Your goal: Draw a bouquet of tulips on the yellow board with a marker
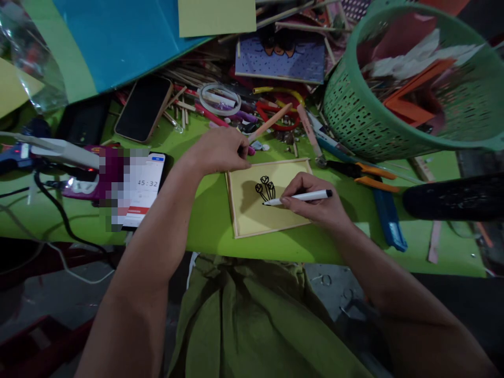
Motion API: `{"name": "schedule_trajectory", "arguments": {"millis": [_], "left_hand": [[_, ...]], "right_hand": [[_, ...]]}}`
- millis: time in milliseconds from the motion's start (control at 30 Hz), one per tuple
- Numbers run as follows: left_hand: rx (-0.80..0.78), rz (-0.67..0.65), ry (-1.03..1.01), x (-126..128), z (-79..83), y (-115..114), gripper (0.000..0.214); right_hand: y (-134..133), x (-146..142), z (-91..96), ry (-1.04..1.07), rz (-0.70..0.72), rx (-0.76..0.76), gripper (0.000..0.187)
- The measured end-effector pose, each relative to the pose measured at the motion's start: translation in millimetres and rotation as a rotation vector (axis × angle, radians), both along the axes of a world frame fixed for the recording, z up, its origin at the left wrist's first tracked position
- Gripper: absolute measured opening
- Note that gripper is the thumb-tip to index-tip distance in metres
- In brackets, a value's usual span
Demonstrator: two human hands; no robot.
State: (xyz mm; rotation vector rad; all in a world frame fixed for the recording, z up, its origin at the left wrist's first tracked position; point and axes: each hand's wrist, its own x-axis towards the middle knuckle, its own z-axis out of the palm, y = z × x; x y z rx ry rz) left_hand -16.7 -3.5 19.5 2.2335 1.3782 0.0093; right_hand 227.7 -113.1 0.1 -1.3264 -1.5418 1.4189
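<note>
A yellow card (252, 220) with a thin wooden-stick frame lies on the green table. Black line-drawn flowers with stems (265, 189) show near its middle. My right hand (315, 202) grips a white marker (311, 196), its black end pointing right and its tip touching the card at the base of the stems. At the card's upper left corner, my left hand (220, 149) rests with fingers curled and thumb against the frame's top edge. Close to those fingertips is the magenta end of a pen (251, 150); the rest of it is partly hidden by the hand.
Left stand a lit phone (147, 184) with a timer, cables and a dark phone (144, 109). Behind lie sticks, pens, scissors (277, 118) and a purple picture (280, 60). On the right are a green basket (342, 105), orange-handled pliers (370, 173) and a blue cutter (389, 220).
</note>
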Motion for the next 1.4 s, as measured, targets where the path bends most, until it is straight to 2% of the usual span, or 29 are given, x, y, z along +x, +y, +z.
{"name": "schedule_trajectory", "arguments": {"millis": [600,900,1400], "left_hand": [[0.003,0.012,0.033,1.4,1.6,-0.2,0.026],[0.025,0.003,-0.005,-1.9,-4.5,2.3,0.027],[0.01,0.006,-0.027,-1.8,-3.8,1.3,0.023]], "right_hand": [[1.1,-7.7,-4.5,0.065,0.006,0.011,0.035],[4.1,-13.7,-1.3,0.082,-0.008,-0.005,0.046],[4.5,-13.5,-5.5,0.076,0.014,0.042,0.048]]}}
